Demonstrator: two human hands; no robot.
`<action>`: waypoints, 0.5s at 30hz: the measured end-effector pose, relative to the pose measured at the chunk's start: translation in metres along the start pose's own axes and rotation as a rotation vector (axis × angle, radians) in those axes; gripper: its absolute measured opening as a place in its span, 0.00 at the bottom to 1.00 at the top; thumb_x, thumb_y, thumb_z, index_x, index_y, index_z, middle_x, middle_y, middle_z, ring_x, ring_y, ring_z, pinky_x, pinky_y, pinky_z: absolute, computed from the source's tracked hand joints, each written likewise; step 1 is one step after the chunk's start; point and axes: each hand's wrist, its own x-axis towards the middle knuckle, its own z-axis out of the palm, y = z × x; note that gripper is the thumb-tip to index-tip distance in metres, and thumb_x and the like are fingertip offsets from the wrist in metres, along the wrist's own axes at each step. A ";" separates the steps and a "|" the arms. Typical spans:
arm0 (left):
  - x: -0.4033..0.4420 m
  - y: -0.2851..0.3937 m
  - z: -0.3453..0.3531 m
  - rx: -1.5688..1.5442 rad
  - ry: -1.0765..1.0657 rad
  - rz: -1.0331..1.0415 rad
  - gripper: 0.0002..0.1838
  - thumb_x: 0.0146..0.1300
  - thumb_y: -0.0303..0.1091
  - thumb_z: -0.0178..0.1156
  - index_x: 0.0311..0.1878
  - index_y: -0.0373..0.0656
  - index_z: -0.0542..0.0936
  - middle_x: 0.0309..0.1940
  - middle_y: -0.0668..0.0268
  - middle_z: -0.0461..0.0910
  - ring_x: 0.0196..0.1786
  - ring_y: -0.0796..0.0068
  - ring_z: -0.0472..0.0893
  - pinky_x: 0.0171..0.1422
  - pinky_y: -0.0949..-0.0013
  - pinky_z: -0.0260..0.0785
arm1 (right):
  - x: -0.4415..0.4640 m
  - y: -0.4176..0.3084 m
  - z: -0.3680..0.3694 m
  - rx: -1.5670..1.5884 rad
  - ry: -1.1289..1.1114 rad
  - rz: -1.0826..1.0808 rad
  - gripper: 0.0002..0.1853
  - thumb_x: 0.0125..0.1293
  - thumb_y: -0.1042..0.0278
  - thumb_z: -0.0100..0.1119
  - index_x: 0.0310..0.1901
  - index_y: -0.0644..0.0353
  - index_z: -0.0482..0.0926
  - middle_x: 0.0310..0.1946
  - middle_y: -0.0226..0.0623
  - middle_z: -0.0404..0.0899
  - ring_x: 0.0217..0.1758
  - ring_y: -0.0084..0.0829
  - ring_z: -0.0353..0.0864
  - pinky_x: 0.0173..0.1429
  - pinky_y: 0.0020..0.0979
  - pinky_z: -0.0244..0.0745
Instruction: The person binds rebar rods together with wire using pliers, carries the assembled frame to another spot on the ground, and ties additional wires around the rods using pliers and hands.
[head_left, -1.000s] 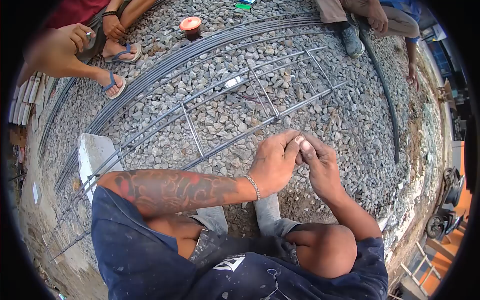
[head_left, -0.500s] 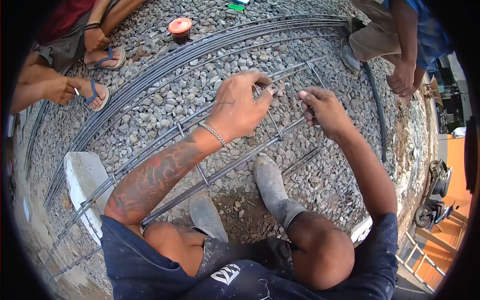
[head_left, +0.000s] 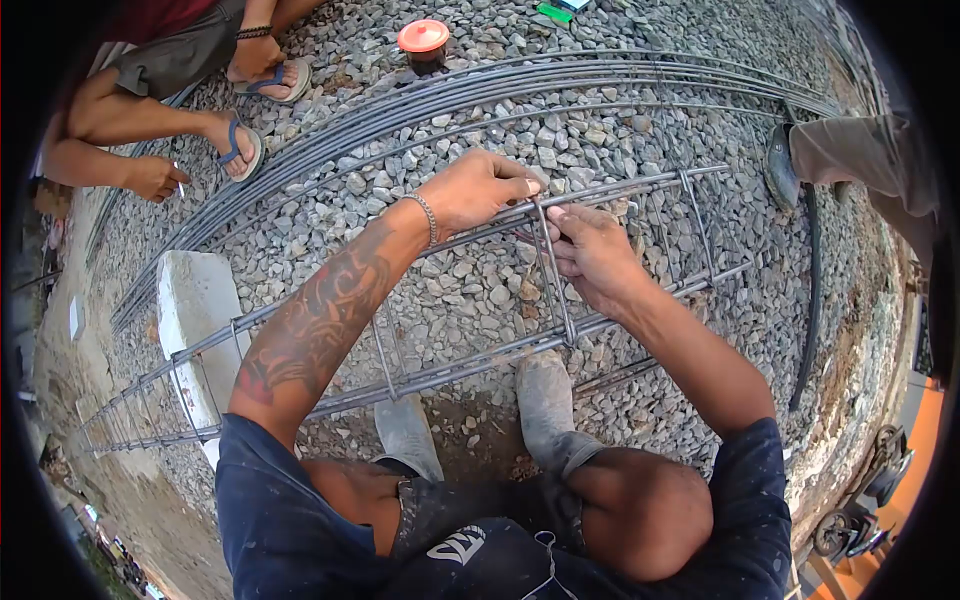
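The rebar cage extends across the gravel, its left stretch passing over a white block. At the cage's upper bars, the left hand bends its fingers down to a stirrup corner, while the right hand curls its fingers just beside; I cannot tell whether either grasps anything. Beyond the cage curve loose steel rods, and farther from it an orange-lidded cup. Nearer than the cage, a navy shirt bears a white logo, its lettering illegible.
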 end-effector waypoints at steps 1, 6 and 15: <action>-0.002 0.004 0.001 -0.053 0.023 0.061 0.16 0.62 0.38 0.57 0.46 0.36 0.80 0.35 0.67 0.80 0.36 0.82 0.73 0.44 0.76 0.65 | 0.001 0.001 0.001 -0.014 0.037 -0.008 0.07 0.69 0.70 0.42 0.35 0.62 0.70 0.23 0.24 0.66 0.19 0.13 0.56 0.21 0.18 0.53; 0.000 0.000 0.008 0.168 0.219 0.208 0.16 0.59 0.39 0.60 0.40 0.32 0.81 0.31 0.63 0.81 0.35 0.79 0.75 0.41 0.72 0.67 | 0.003 0.007 -0.017 -0.560 0.071 -0.214 0.11 0.67 0.69 0.47 0.37 0.69 0.76 0.26 0.35 0.77 0.23 0.20 0.72 0.29 0.24 0.68; -0.006 -0.004 0.010 0.142 0.300 0.341 0.14 0.59 0.38 0.59 0.34 0.33 0.82 0.26 0.63 0.82 0.31 0.79 0.78 0.39 0.74 0.68 | 0.008 0.021 -0.008 -0.765 0.186 -0.435 0.13 0.63 0.67 0.50 0.35 0.70 0.78 0.26 0.50 0.78 0.30 0.40 0.78 0.39 0.35 0.70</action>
